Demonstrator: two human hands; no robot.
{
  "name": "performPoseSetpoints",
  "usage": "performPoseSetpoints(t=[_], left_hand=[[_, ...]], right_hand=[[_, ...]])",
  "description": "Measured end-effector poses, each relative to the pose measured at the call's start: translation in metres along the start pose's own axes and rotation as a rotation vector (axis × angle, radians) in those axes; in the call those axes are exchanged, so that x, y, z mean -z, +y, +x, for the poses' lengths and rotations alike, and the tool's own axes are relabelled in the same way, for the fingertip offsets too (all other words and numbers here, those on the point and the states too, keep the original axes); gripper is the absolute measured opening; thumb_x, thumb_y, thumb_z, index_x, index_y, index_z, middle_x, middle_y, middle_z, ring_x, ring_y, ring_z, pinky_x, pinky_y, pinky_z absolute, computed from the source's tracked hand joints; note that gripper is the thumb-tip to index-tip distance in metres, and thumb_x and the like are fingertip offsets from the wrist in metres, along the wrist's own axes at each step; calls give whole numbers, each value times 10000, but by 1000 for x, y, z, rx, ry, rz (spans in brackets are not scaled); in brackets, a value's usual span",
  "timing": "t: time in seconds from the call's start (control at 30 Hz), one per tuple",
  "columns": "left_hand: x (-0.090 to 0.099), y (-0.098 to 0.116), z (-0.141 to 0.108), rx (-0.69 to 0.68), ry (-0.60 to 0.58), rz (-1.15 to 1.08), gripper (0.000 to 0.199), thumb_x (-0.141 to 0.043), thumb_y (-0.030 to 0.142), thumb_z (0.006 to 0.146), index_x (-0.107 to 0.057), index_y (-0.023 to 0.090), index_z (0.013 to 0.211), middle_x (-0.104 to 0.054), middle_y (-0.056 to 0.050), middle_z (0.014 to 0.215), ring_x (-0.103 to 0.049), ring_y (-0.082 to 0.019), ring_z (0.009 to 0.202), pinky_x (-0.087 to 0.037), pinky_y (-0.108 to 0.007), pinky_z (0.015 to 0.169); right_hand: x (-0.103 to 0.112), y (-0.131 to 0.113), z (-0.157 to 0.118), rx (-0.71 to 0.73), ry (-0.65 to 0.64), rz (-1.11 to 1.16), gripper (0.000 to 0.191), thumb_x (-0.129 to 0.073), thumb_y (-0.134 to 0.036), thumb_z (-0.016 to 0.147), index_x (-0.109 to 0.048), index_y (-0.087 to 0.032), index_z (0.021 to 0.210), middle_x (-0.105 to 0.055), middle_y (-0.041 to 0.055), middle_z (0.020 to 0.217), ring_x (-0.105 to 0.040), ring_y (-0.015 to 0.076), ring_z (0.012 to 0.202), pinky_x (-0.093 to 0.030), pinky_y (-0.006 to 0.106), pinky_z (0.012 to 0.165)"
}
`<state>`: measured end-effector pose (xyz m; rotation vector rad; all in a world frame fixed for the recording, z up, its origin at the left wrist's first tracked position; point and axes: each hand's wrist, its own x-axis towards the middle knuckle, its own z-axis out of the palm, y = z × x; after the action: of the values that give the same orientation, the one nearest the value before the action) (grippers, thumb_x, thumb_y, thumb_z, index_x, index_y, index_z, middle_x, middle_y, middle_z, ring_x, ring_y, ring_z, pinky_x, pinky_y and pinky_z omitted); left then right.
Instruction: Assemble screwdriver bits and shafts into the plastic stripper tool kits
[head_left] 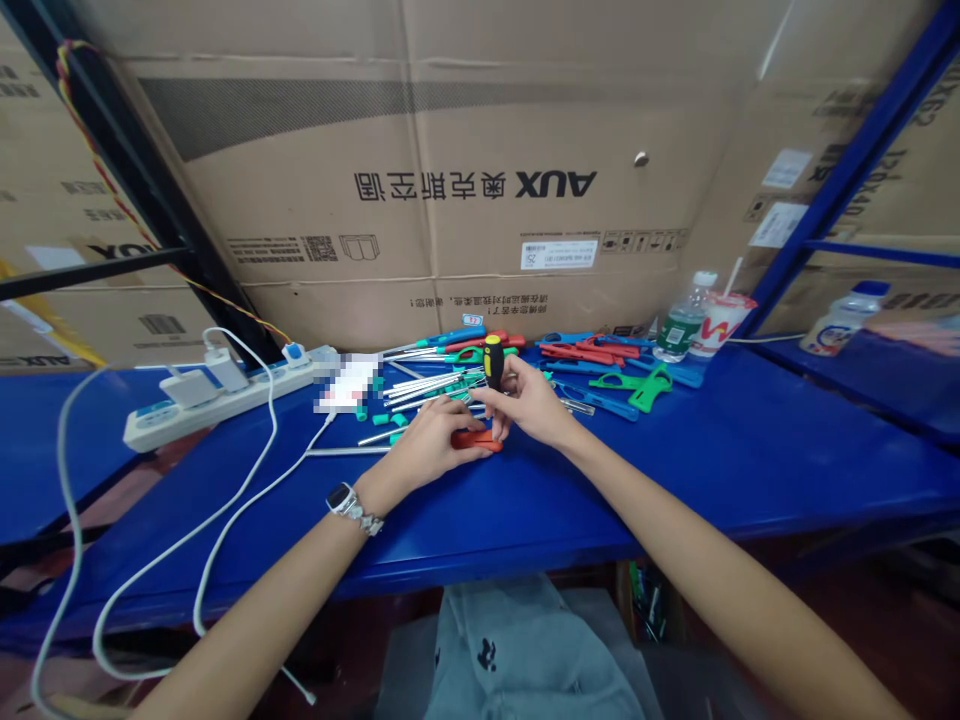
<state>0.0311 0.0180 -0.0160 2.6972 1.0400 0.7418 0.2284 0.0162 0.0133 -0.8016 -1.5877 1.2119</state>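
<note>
My left hand (431, 445), with a watch on its wrist, is closed on an orange plastic piece (480, 440) lying on the blue table (450, 535). My right hand (525, 400) grips a screwdriver with a yellow and black handle (493, 362), held upright over the orange piece. Its tip is hidden by my fingers. Just behind my hands are silver metal rods (431, 385) and small green caps (380, 420). Red handles (589, 352), blue handles (607, 400) and green handles (649, 386) lie to the right of them.
At the left are a white power strip (225, 400) with chargers and loose white cables (259, 470). A blurred-out phone-like object (352, 383) lies beside it. A water bottle (679, 325) and a red-and-white cup (720, 325) stand at the back right, before a large cardboard sheet (465, 130).
</note>
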Motion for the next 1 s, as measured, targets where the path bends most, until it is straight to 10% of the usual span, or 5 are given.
performPoseSetpoints(t=[0.2,0.5,0.83,1.0], left_hand=[[-3,11,-1,35,15,45,281,-761,437,868,-761,203,1025,-685,-80,961,-616,-285,946,-500,-445,820],[-6,14,-4,58,52,18,259,-766,438,864,-753,208,980,-688,-67,936,-599,-285,928,-497,-448,826],[-8,11,-5,-3,54,43,318,-676,500,925,-740,199,1002,-668,-71,910,-587,-271,896,-494,-440,819],[-8,10,-6,-1,59,55,338,-668,524,924,-732,200,996,-682,-80,946,-594,-286,928,-500,-447,825]], right_hand=[[15,-9,-4,-64,-198,55,413,-706,-558,840,-618,-195,1013,-650,-5,815,-673,136,586,-596,285,481],[5,2,0,43,147,-55,440,-849,-475,711,-507,-231,841,-627,-49,615,-585,132,393,-492,262,366],[15,-5,-10,17,-102,-41,424,-658,-579,864,-557,-212,1051,-655,-1,852,-602,105,541,-548,255,440],[10,-1,-8,80,80,-120,375,-780,-497,782,-543,-214,846,-680,-3,734,-573,112,462,-465,252,406]])
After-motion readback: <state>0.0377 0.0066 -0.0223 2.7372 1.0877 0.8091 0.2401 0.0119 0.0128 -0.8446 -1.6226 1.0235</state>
